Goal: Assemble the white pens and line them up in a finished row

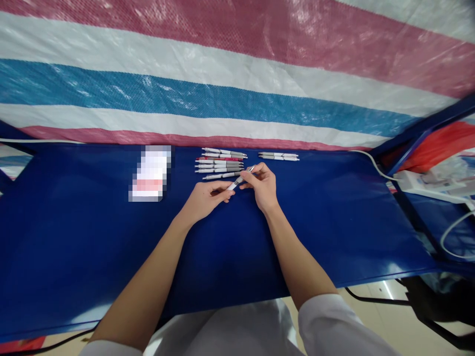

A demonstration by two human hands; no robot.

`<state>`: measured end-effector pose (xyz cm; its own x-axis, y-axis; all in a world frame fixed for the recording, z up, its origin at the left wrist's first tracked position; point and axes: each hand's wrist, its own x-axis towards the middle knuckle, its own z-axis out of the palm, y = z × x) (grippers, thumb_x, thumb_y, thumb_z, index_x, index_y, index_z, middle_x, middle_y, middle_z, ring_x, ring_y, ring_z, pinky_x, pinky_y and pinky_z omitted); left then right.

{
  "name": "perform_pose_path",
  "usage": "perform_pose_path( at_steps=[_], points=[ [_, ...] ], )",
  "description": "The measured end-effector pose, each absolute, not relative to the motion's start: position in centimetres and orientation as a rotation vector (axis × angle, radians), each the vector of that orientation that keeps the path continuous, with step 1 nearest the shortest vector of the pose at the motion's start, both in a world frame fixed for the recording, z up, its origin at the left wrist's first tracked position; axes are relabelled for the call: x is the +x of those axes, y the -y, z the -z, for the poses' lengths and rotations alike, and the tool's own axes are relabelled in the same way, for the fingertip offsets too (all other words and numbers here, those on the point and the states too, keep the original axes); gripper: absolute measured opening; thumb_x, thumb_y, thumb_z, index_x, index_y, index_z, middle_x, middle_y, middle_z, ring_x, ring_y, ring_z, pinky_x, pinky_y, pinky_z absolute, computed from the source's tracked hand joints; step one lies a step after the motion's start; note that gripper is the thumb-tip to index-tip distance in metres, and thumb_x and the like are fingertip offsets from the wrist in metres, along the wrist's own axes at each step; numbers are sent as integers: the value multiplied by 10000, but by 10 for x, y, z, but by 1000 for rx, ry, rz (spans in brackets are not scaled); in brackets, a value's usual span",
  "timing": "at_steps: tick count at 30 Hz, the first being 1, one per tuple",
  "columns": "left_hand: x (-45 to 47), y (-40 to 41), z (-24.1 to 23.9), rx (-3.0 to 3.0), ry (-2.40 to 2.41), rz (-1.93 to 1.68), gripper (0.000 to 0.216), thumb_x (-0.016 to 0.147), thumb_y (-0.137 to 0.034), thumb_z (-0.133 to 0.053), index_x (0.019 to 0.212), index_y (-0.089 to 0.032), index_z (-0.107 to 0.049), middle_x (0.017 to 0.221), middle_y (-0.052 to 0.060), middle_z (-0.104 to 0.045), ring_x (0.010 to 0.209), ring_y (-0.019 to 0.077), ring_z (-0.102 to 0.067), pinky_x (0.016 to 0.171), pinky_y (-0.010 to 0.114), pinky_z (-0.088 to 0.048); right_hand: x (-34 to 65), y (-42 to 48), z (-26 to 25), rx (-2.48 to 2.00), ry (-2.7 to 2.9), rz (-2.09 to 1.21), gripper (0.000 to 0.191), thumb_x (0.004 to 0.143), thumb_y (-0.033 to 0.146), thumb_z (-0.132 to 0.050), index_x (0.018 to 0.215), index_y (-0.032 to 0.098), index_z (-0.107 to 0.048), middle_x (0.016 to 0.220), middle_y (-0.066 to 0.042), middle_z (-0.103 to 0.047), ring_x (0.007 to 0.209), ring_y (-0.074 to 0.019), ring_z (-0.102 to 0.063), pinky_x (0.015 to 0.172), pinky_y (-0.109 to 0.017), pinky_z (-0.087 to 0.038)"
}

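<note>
Both my hands meet over the middle of a blue table [334, 217] and grip one white and grey pen [240, 179]. My left hand [206, 199] pinches its lower white end. The upper grey end sits between the closed fingers of my right hand [262, 185]. Just beyond the hands lies a row of several similar pens [220, 164], side by side. Two more pens [279, 156] lie apart to the right of that row.
A blurred white and pink packet [151, 173] lies on the table to the left. A striped red, white and blue tarp [222, 74] hangs behind. At the right stand a white power strip [426, 185] with cables and a blue frame.
</note>
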<state>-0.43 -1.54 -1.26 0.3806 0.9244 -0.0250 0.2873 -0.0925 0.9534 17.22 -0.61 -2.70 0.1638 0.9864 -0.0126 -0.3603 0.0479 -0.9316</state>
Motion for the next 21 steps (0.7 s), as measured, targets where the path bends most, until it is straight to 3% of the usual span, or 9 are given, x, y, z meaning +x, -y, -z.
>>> perform_pose_path(
  at_steps=[13, 21],
  points=[
    [2, 19, 20, 1916, -1175, -944, 249, 875, -334, -634, 1051, -215, -763, 844, 9, -757, 678, 141, -667, 656, 238, -507, 172, 7, 29, -1049, 838, -1181, 424, 601, 387, -861, 692, 223, -481, 674, 63, -636, 588, -112, -656, 445, -204, -574],
    [-2, 19, 12, 1620, -1071, -806, 273, 860, -363, -650, 1038, -186, -759, 856, 30, -768, 696, 150, -699, 744, 270, -574, 174, 11, 22, -956, 873, -1257, 253, 716, 405, -781, 880, 239, -683, 830, 22, -727, 826, -159, -730, 631, -242, -622]
  ],
)
